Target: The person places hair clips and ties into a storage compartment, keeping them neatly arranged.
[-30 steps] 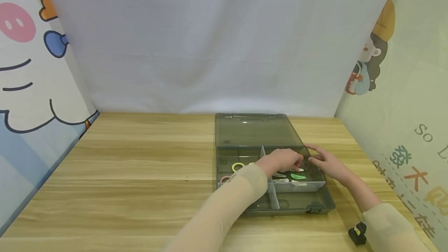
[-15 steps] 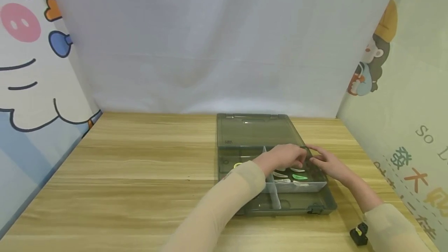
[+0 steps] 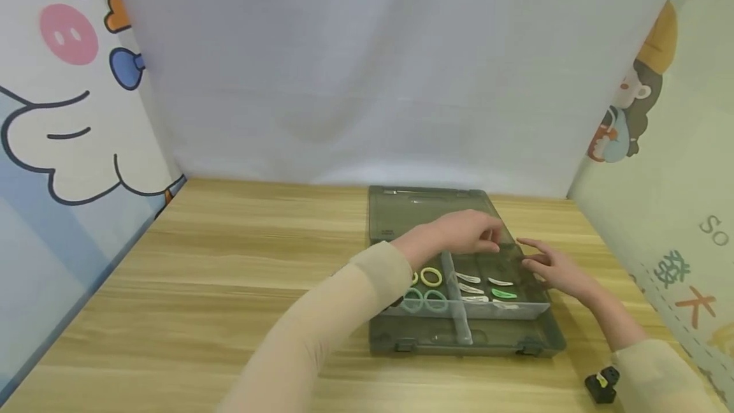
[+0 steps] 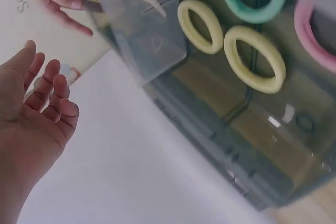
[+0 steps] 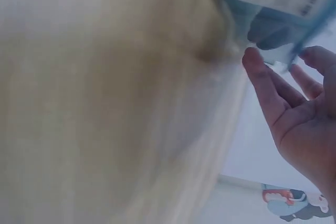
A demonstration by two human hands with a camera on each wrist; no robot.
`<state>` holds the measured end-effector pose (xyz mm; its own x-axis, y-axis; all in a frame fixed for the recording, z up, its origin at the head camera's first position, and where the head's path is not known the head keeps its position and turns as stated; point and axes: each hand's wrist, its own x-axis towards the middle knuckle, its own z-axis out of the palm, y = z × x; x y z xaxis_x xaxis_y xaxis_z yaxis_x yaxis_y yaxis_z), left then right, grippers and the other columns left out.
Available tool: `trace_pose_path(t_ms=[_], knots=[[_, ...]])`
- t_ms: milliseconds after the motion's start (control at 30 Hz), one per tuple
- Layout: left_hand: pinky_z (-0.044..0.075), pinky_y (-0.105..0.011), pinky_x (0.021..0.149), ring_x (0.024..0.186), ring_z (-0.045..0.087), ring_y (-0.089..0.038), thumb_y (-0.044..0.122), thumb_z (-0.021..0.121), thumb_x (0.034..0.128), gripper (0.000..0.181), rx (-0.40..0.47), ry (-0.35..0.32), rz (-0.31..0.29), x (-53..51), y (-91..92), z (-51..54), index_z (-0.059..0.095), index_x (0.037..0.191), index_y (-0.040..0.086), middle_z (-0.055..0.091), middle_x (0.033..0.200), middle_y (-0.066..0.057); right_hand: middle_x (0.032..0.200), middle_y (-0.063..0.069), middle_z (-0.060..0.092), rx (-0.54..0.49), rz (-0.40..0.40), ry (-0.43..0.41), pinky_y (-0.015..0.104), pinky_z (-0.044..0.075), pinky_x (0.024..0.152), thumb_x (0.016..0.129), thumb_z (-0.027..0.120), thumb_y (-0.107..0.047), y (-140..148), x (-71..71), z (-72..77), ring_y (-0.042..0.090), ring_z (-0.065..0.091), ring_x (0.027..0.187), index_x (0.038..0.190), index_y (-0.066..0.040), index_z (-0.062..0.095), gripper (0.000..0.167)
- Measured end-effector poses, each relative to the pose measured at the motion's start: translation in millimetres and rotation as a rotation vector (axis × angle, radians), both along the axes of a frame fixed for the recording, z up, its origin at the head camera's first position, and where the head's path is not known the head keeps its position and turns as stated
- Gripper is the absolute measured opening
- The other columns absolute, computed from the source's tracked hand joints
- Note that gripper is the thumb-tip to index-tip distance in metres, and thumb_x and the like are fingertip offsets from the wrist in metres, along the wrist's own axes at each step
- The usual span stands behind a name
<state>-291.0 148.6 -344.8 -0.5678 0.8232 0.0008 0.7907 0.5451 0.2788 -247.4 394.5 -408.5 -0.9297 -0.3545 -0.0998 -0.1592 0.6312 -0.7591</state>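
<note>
A grey translucent storage box lies with its lid folded back. Its right compartment holds a green snap hair clip and several white snap hair clips. Ring-shaped hair ties lie in the left compartment: yellow, teal and, in the left wrist view, pink. My left hand is above the box's far right part; its fingers are loosely bent around nothing. Beside the box's right wall is my right hand, fingers extended; whether they touch it I cannot tell.
A small black object with a yellow mark sits near my right sleeve. The wooden table extends left of the box. A white curtain hangs behind, and printed panels stand at both sides.
My left hand has risen from the right compartment and moved toward the lid, uncovering the clips and hair ties. The right hand keeps its place by the box. The head view has turned slightly left.
</note>
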Motion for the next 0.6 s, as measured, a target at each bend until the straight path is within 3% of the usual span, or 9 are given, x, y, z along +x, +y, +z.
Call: trace_pose_path(t_ms=[167,367,600], knots=[[0.041,-0.021,0.066,0.078,0.050,-0.006,0.033,0.056,0.0952,0.015,0.019,0.053,0.019,3.3,-24.9,21.3,0.057,0.103,0.021,0.054,0.089,0.008,0.133,0.046,0.033,-0.038,0.028,0.068,0.045,0.055,0.069,0.102,0.041,-0.015,5,0.6,18.1,0.058,0.044,0.114,0.146,0.009,0.015,0.056],[0.045,-0.024,0.074,0.087,0.054,-0.010,0.029,0.057,0.0948,0.020,0.050,0.163,0.096,13.4,-74.1,40.8,0.058,0.110,0.016,0.057,0.101,0.004,0.133,0.041,0.039,0.093,-0.006,0.248,0.038,0.056,0.069,0.101,0.043,-0.017,10,2.3,38.2,0.053,0.048,0.111,0.144,0.008,0.026,0.052],[0.045,-0.039,0.087,0.100,0.057,-0.020,0.024,0.061,0.0921,0.018,0.162,0.389,0.225,32.3,-144.0,39.2,0.062,0.107,0.014,0.063,0.107,-0.001,0.128,0.034,0.047,0.283,-0.113,0.486,0.061,0.046,0.078,0.099,0.048,-0.022,12,14.5,51.2,0.054,0.054,0.102,0.139,0.001,0.040,0.046]])
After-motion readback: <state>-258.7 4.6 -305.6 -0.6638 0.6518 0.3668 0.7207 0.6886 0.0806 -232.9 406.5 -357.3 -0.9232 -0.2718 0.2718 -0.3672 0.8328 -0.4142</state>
